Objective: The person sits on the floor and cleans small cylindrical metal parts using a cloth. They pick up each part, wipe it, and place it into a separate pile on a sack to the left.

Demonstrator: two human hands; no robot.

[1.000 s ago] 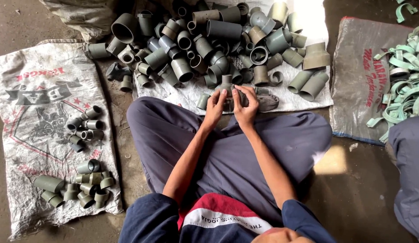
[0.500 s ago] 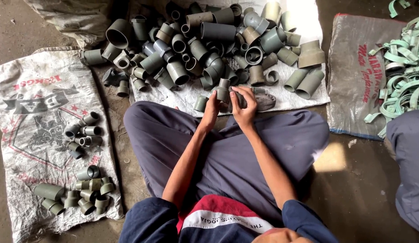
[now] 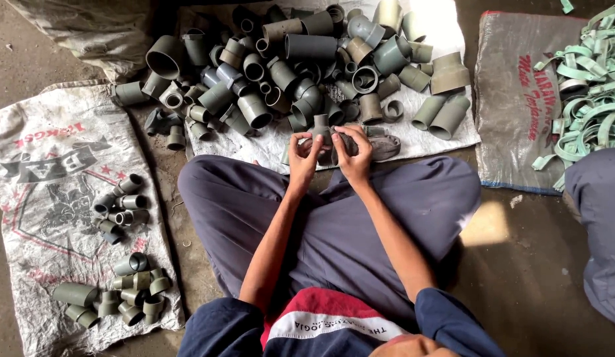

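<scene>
Grey pipe fitting (image 3: pixel 320 125) gripped by left hand (image 3: pixel 301 157) and right hand (image 3: pixel 353 155); few fittings (image 3: pixel 122 205) sorted onto sack (image 3: pixel 49 172), large pile (image 3: pixel 287 59) left unsorted.

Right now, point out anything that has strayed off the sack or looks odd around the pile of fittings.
A few dark grey fittings have slipped off the white sack onto the bare floor at the pile's left edge. Otherwise nothing stands out: both hands hold one small grey fitting in front of the pile.

Both bare forearms stretch up the middle of the frame over crossed legs, left hand (image 3: pixel 302 153) and right hand (image 3: pixel 354 152) side by side, fingers (image 3: pixel 347 132) curled inward, pinching at the tips.
</scene>
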